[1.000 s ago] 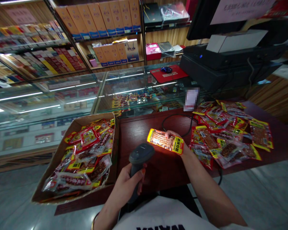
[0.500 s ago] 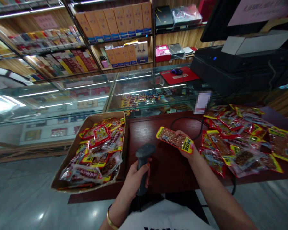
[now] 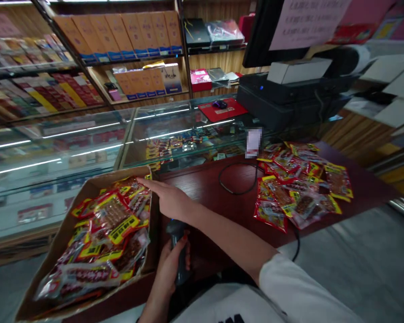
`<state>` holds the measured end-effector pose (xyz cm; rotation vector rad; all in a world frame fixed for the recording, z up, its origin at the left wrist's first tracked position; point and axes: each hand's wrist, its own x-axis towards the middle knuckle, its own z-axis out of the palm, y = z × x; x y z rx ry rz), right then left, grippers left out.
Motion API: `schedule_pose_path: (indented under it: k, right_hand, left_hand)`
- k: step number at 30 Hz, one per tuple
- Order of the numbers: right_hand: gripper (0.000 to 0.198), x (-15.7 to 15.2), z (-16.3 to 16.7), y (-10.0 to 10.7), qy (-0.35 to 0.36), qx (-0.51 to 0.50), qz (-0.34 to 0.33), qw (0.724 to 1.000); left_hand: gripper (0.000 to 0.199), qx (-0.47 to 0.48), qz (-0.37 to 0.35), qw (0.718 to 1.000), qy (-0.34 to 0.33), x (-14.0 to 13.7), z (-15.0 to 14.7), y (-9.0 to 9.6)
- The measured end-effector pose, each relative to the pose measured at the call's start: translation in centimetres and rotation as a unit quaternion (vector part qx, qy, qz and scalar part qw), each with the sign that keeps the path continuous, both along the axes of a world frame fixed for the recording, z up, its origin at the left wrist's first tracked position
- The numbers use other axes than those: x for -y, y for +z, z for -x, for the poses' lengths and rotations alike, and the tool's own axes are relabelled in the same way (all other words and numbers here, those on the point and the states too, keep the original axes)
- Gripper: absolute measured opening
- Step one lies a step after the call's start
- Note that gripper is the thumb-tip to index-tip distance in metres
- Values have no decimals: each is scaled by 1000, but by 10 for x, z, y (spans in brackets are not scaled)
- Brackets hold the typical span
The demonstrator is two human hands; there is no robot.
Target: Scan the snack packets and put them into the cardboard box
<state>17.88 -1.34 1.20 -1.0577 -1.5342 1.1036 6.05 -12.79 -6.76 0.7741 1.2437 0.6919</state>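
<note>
My left hand [image 3: 170, 264] is wrapped round the handle of a dark barcode scanner [image 3: 176, 229], held upright at the table's front. Stretched across to the left, my right hand [image 3: 170, 197] has its fingers extended over the far right edge of a cardboard box [image 3: 152, 244]; nothing shows in its grip. Red-and-yellow snack packets fill the box. On top of them, apart from my fingers, lies a snack packet [image 3: 116, 215] with brown strips behind a clear window.
A heap of snack packets [image 3: 296, 184] covers the right part of the dark red table [image 3: 202, 179]. A black cable [image 3: 237, 193] loops across the middle. Behind stand a glass display counter [image 3: 131, 134], a phone-like blurred object [image 3: 253, 142] and a monitor [image 3: 256, 36].
My right hand has swung left from mid-table to the box and let go of the snack packet, which now lies inside. My left hand still grips the scanner. The view has turned right.
</note>
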Motion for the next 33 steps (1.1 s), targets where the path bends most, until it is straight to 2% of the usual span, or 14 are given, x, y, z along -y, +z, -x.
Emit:
schedule_pose_path:
  k: [2,4,6,8,11,12,14,19,23,25,27,30,31,33]
  right_hand:
    - [56,24,-38,-25,-66,74,-79,992]
    - [46,57,-91,-44,-192,129,-66,971]
    - [38,93,-149,-56,-328,177,-41,927]
    - [36,127,-202,-61,-443,271,12,855]
    - [43,166,-254,-65,-506,460,161,712]
    - [47,174,-263,-67,-501,496,198,681]
    - [53,181,-273,-72,-477,533,242,656]
    - [64,171,-278,-79,-448,541,258,663]
    - [55,161,-273,-68,-440,525,184,705]
    - [43,151,-260,-64,-433,481,108,755]
    - [37,133,-238,-64,-409,384,44,826]
    - [40,99,-196,-77,-328,175,27,928]
    - [40,87,-183,-83,-292,117,33,949]
    - [39,69,-162,-96,-229,60,42,971]
  left_hand:
    - [57,4,3,1000,-1,0,1,-1]
    - [57,10,6,1000,-9,-1,0,-1]
    - [57,13,8,1000,-11,-1,-3,0]
    - [56,14,6,1000,-12,-2,-5,1]
    - [54,9,-2,1000,-13,-3,-8,2]
    - [54,7,-4,1000,-13,-3,-8,2]
    - [54,1,-4,1000,-13,-3,-9,3]
    - [55,-14,-5,1000,-16,-1,-9,6]
    - [55,-21,-4,1000,-20,2,-7,7]
    - [54,-17,-5,1000,-22,4,-6,7]
    - [54,-16,-14,999,-24,6,-5,9]
    - [55,-27,-39,998,-36,9,-5,16]
    - [55,-34,-50,997,-44,9,-5,20]
    - [54,-54,-70,994,-64,11,-5,29]
